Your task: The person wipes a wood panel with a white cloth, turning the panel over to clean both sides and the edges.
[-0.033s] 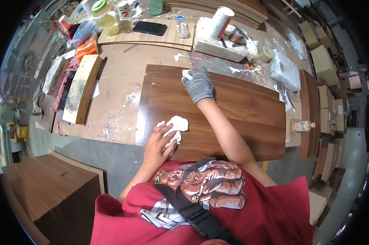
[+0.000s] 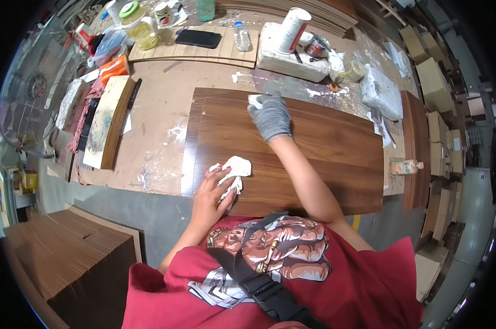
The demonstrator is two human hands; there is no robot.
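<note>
A brown wood-grain board [image 2: 325,148] lies flat on the worktable. My bare left hand [image 2: 210,193] is at its near left part, fingers curled over a crumpled white cloth [image 2: 238,165] that rests on the board. My right hand [image 2: 271,118], in a grey knit glove, presses near the board's far edge. Its fingers are closed on a small white piece [image 2: 255,100], perhaps a folded cloth; most of it is hidden under the glove.
At the back stand a phone [image 2: 198,38], a small clear bottle [image 2: 241,38], a lidded jug [image 2: 138,27] and a white canister [image 2: 293,32] on a pale block. A small bottle [image 2: 406,166] lies right of the board. Stacked brown boards [image 2: 67,247] stand lower left.
My gloved right hand has shifted slightly to the right along the board's far edge, with the white piece. My left hand stays on the cloth.
</note>
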